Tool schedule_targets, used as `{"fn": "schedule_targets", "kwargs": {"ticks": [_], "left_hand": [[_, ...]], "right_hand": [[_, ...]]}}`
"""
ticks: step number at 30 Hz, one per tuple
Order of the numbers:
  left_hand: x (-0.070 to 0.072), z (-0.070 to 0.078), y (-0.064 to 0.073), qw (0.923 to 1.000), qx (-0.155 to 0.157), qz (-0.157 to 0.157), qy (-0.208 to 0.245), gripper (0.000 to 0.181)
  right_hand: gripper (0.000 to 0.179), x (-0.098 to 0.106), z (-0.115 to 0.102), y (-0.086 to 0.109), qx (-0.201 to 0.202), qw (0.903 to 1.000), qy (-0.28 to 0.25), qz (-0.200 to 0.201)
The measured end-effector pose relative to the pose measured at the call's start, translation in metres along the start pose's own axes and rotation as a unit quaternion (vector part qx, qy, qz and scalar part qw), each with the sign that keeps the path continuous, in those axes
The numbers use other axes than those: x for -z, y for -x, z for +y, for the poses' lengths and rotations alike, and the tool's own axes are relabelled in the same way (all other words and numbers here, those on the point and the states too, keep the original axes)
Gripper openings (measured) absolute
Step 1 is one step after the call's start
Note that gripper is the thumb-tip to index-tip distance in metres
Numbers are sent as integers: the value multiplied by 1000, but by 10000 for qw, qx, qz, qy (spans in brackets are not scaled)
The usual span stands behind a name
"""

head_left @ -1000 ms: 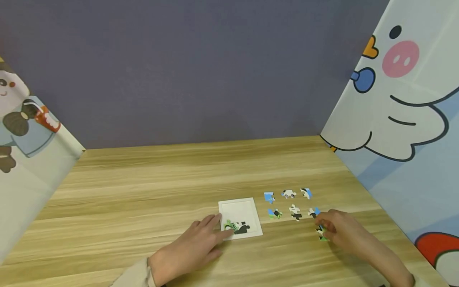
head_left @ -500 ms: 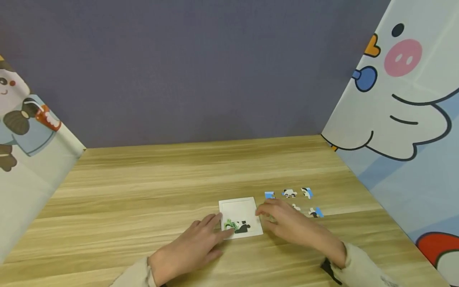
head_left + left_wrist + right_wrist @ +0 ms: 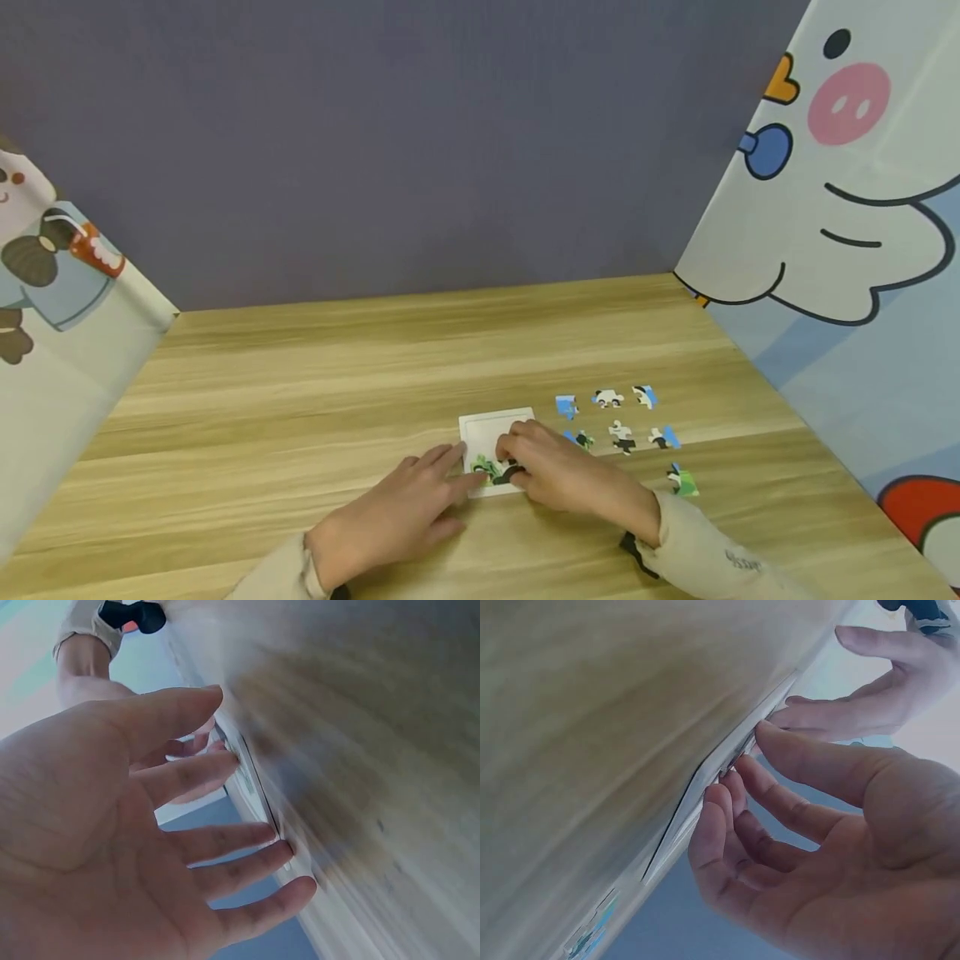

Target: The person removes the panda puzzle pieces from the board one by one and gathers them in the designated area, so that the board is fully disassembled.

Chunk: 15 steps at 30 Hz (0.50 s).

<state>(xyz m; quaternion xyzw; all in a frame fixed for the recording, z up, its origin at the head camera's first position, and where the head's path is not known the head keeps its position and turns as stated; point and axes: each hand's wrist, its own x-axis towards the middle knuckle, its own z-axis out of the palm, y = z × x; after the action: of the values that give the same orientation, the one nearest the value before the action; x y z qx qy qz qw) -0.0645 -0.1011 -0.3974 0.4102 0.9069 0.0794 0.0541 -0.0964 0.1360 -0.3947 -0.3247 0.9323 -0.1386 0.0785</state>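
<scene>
A white square puzzle tray [image 3: 482, 428] lies on the wooden table with a green jigsaw piece [image 3: 483, 468] and a black-and-white jigsaw piece [image 3: 505, 475] in its lower part. My left hand [image 3: 401, 512] rests at the tray's left side, fingers extended, the index finger over the near rim. In the left wrist view its fingers [image 3: 240, 866] are straight and spread. Over the tray's right half, my right hand [image 3: 558, 471] pinches the black-and-white piece, partly covering it. The right wrist view shows the thumb and curled fingers [image 3: 776, 799] close together at the tray.
Several loose jigsaw pieces lie right of the tray, among them a panda-face piece [image 3: 607, 398], a blue corner piece [image 3: 567, 406] and a green-edged piece [image 3: 682, 480]. A grey panel [image 3: 420, 150] stands behind the table [image 3: 315, 367], with cartoon-printed walls [image 3: 840, 200] at both sides.
My right hand has left the green-edged piece at the right, moved left to the tray, and taken hold of the black-and-white piece there. My left hand has stayed at the tray.
</scene>
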Motion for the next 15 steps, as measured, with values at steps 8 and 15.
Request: {"fn": "schedule_targets", "kwargs": {"ticks": [8, 15], "left_hand": [[1, 0, 1, 9999, 115, -54, 3, 52], [2, 5, 0, 9996, 180, -81, -194, 54]], "right_hand": [[22, 2, -2, 0, -78, 9999, -73, -97], [23, 3, -3, 1, -58, 9997, -222, -101]]}}
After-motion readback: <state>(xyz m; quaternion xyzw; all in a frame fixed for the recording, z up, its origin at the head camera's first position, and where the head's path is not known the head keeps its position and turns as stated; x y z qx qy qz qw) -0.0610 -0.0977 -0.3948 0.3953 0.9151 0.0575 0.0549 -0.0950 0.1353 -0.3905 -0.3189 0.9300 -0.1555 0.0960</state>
